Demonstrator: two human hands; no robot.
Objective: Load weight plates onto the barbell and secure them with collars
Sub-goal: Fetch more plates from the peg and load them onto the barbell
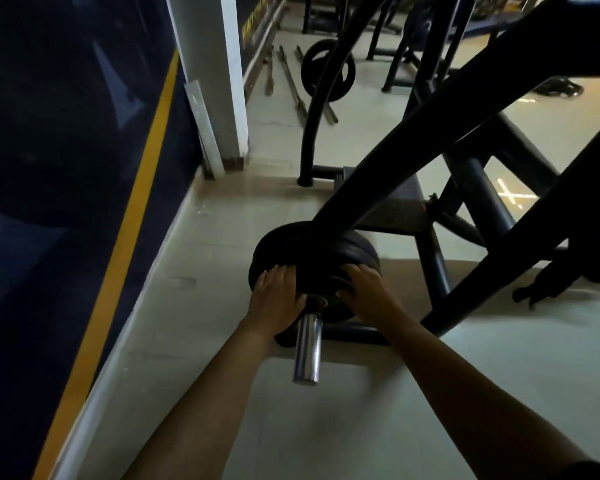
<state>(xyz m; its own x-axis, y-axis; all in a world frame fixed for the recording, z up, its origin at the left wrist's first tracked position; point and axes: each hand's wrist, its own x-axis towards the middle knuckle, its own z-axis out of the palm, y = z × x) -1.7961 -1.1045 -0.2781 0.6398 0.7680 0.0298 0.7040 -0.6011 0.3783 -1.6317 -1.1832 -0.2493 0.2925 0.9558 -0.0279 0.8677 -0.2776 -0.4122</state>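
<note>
Left hand (277, 299) and right hand (368, 292) grasping outermost black weight plate (321, 275) on barbell sleeve (307, 351), further plates stacked behind, dark rack frame (413, 133) overhead

Two bare forearms reach in from the bottom edge of the view, uncovered from the wrists back nearly to the elbows. The left hand (278, 299) and the right hand (368, 292) wear no gloves, rings, watch or wrist straps that can be made out. At the bottom right corner a dark edge of fabric, likely a short sleeve (593, 471), covers the right upper arm. The light is too dim to tell its exact colour.
</note>
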